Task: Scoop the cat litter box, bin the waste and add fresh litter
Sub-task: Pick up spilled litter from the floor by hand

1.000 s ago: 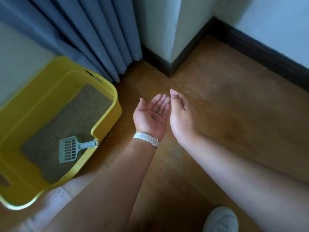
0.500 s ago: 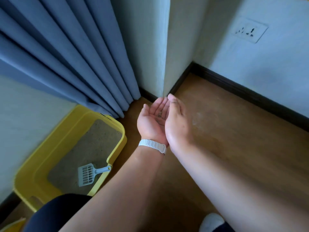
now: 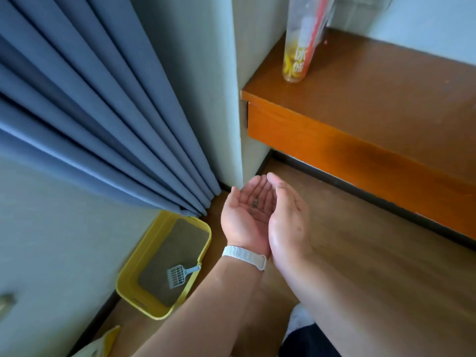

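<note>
Yellow litter box [image 3: 125, 282] holds one scoop [image 3: 177, 275]; left hand [image 3: 247, 217] cupped under several crumbs [image 3: 255, 203]; right hand [image 3: 288, 222] flat alongside.

The brown wooden floor [image 3: 360, 253] carried a yellow litter box [image 3: 154, 311], set against the wall below the curtain. A white shoe [image 3: 298, 320] stood on it near the bottom edge, and a yellow-and-white bag [image 3: 103, 343] lay at the lower left. An orange-brown wooden shelf [image 3: 386, 99] held a tall clear cup [image 3: 300, 47] upright near its left corner.
</note>
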{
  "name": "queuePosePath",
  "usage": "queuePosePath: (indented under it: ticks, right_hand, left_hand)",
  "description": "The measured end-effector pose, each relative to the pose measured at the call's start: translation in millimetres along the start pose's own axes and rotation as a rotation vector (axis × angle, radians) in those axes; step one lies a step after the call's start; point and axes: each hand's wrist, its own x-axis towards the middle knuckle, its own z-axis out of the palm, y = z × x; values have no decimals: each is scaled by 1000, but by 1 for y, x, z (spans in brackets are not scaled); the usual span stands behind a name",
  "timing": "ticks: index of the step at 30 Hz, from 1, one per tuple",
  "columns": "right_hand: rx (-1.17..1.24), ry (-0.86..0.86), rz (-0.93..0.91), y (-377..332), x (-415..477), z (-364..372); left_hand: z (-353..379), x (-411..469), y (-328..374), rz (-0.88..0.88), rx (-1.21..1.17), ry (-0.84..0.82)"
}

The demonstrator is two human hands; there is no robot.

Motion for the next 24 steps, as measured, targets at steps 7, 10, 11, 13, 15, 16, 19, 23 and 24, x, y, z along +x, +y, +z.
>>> queuePosePath:
  ticks: [7, 10, 11, 13, 15, 16, 19, 23, 24]
  right_hand:
    - [101, 31, 7, -130, -83, -11]
    - [149, 70, -29, -176, -105, -20]
    - [167, 67, -36, -188, -111, -24]
    - [182, 48, -53, -208, -120, -33]
    - [177, 34, -75, -222, -127, -42]
    - [181, 40, -95, -230, -131, -47]
    - [235, 98, -124, -245, -146, -60]
    - [240, 226, -181, -249, -174, -74]
    - [248, 274, -191, -249, -182, -78]
  left_hand:
    - [88, -123, 13, 5, 43, -30]
    - [121, -165, 12, 5, 61, -52]
    - [131, -177, 11, 9, 69, -67]
    - [149, -199, 8, 15, 86, -103]
    - [161, -216, 3, 16, 108, -130]
    - [167, -224, 0, 14, 125, -150]
    - [176, -243, -9, -12, 168, -203]
    - [174, -267, -20, -93, 252, -276]
    - [172, -272, -23, -118, 273, -290]
